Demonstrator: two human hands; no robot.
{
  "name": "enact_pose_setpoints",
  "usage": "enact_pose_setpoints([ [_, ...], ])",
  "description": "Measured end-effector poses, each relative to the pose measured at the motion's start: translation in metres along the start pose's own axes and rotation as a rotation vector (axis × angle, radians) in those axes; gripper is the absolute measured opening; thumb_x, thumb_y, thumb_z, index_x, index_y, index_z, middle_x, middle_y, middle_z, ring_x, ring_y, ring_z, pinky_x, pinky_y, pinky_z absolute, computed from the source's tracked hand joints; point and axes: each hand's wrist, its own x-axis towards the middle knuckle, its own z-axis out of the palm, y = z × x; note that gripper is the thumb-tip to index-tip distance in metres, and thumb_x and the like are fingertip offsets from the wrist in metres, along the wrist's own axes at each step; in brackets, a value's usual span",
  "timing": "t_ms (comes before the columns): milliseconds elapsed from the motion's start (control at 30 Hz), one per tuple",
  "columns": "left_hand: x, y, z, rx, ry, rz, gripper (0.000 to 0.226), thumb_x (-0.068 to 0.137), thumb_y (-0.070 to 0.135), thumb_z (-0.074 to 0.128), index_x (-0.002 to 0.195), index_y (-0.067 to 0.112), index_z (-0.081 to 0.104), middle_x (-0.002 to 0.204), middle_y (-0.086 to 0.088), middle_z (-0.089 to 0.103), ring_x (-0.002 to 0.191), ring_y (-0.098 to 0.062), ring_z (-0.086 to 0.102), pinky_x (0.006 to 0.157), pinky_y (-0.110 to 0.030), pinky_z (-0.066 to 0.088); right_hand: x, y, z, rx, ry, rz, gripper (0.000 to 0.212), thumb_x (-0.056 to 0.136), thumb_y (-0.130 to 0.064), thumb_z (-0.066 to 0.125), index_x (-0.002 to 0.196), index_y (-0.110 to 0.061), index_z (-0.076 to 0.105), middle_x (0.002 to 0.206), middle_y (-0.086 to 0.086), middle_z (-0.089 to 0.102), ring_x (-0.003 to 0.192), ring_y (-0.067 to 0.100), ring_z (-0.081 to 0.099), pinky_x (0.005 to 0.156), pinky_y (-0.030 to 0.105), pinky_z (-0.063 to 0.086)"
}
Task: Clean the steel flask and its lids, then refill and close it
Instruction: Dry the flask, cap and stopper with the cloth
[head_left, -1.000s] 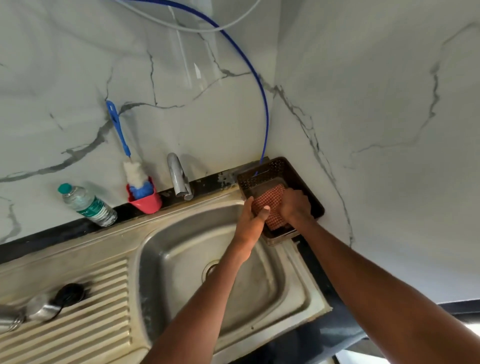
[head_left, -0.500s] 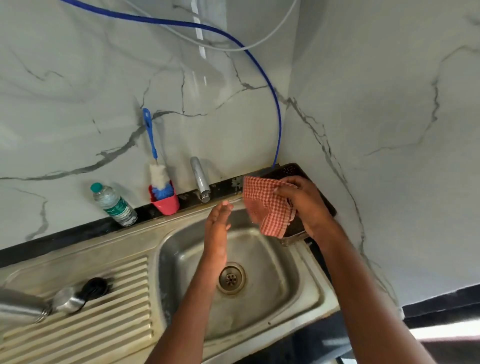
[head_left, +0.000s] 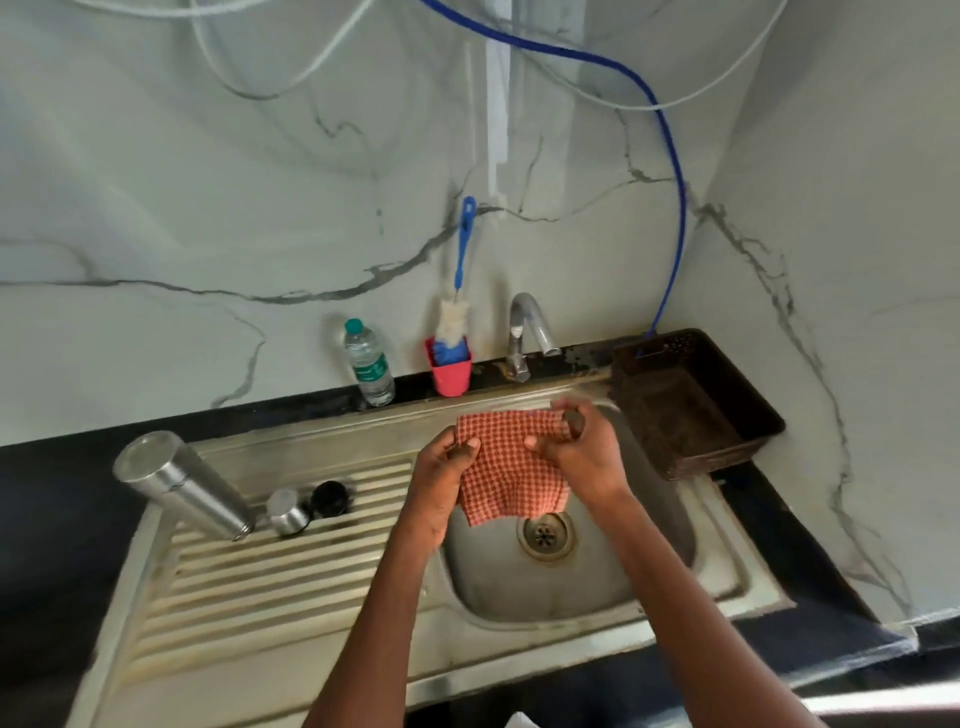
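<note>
A red checked cloth (head_left: 506, 470) hangs spread over the sink basin (head_left: 550, 577). My left hand (head_left: 447, 475) pinches its upper left corner and my right hand (head_left: 576, 457) grips its upper right edge. The steel flask (head_left: 179, 483) lies on its side on the ribbed drainboard (head_left: 270, 577) at the left, its mouth pointing toward the basin. Right beside the mouth sit a small steel lid (head_left: 287, 512) and a black lid (head_left: 329, 499). Both hands are well to the right of the flask and lids.
A tap (head_left: 527, 332) stands behind the basin. A dark brown basket (head_left: 696, 400) sits in the right corner. A red cup (head_left: 450, 366) with a blue-handled bottle brush and a plastic water bottle (head_left: 369, 364) stand against the marble wall. A blue hose (head_left: 670, 208) hangs down to the basket.
My right hand lifted the checked cloth out of the brown basket and carried it left over the basin. My left hand then took its other corner, so both hands hold it spread.
</note>
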Motion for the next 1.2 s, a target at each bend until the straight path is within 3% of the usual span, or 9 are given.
enact_pose_setpoints([
  [100,-0.008,0.013,-0.015,-0.128,-0.005,-0.022,0.028,0.105,0.007,0.055,0.130,0.008,0.068,0.121,-0.015,0.075,0.110,-0.029,0.072,0.097,-0.048,0.058,-0.008,-0.011,0.018,0.399,-0.184,0.109,0.064,0.078,-0.011,0.088,0.133,-0.013,0.057,0.116,0.012,0.076,0.105,0.027,0.074,0.091,0.043,0.060],
  [167,-0.009,0.021,-0.025,-0.153,-0.018,-0.017,0.028,0.106,0.008,0.054,0.130,0.008,0.068,0.120,-0.013,0.075,0.107,-0.027,0.071,0.092,-0.046,0.058,-0.018,-0.013,0.030,0.375,-0.350,0.259,0.059,0.076,-0.021,0.087,0.128,-0.004,0.064,0.119,0.016,0.075,0.105,0.029,0.074,0.096,0.047,0.057],
  [367,-0.011,0.023,-0.039,-0.016,-0.030,0.021,0.025,0.107,0.014,0.054,0.127,0.012,0.070,0.125,-0.015,0.074,0.114,-0.030,0.069,0.101,-0.051,0.056,-0.044,0.001,0.057,0.887,-0.391,0.546,0.038,0.095,-0.012,0.068,0.131,0.000,0.065,0.130,0.021,0.069,0.110,0.034,0.071,0.085,0.048,0.061],
  [533,-0.010,0.020,-0.044,0.158,-0.006,0.038,0.028,0.108,0.008,0.052,0.113,0.024,0.074,0.111,0.000,0.078,0.105,-0.019,0.070,0.088,-0.037,0.056,-0.050,0.010,0.065,0.664,-0.374,0.515,0.048,0.086,-0.005,0.078,0.132,-0.003,0.063,0.129,0.021,0.070,0.120,0.038,0.067,0.094,0.055,0.058],
  [667,-0.010,0.006,-0.051,0.225,0.105,0.040,0.035,0.108,0.007,0.051,0.106,0.032,0.076,0.109,0.003,0.077,0.107,-0.020,0.070,0.094,-0.041,0.057,-0.046,0.002,0.068,0.221,-0.235,0.254,0.038,0.084,0.001,0.079,0.117,-0.009,0.064,0.110,0.009,0.076,0.103,0.027,0.073,0.070,0.030,0.061],
  [833,-0.017,-0.003,-0.046,0.207,0.196,0.067,0.028,0.112,0.021,0.046,0.109,0.033,0.072,0.110,0.004,0.075,0.108,-0.019,0.069,0.094,-0.040,0.057,-0.043,0.004,0.070,0.532,-0.348,0.383,0.052,0.077,0.013,0.077,0.123,-0.008,0.064,0.116,0.013,0.076,0.110,0.032,0.071,0.085,0.048,0.062],
  [1000,-0.029,-0.005,-0.047,0.020,0.214,0.011,0.021,0.098,0.020,0.073,0.115,0.009,0.072,0.099,-0.004,0.081,0.094,-0.025,0.077,0.069,-0.028,0.062,-0.033,0.020,0.066,0.654,-0.374,0.377,0.069,0.073,0.013,0.078,0.133,-0.015,0.059,0.125,0.012,0.073,0.119,0.035,0.067,0.091,0.053,0.059],
  [1100,-0.033,-0.001,-0.052,-0.072,0.215,-0.001,0.041,0.094,0.011,0.076,0.133,0.018,0.065,0.104,-0.014,0.078,0.098,-0.028,0.075,0.078,-0.041,0.064,-0.024,0.023,0.064,0.913,-0.427,0.562,0.052,0.085,0.007,0.071,0.134,-0.006,0.061,0.130,0.019,0.070,0.117,0.036,0.068,0.090,0.052,0.060],
  [1200,-0.039,0.003,-0.059,-0.123,0.033,-0.026,0.049,0.091,0.005,0.072,0.137,0.015,0.063,0.114,-0.012,0.075,0.104,-0.023,0.073,0.087,-0.044,0.060,-0.008,0.031,0.061,0.941,-0.431,0.694,0.028,0.091,0.003,0.066,0.118,0.006,0.065,0.112,0.023,0.074,0.096,0.031,0.075,0.080,0.041,0.064],
])
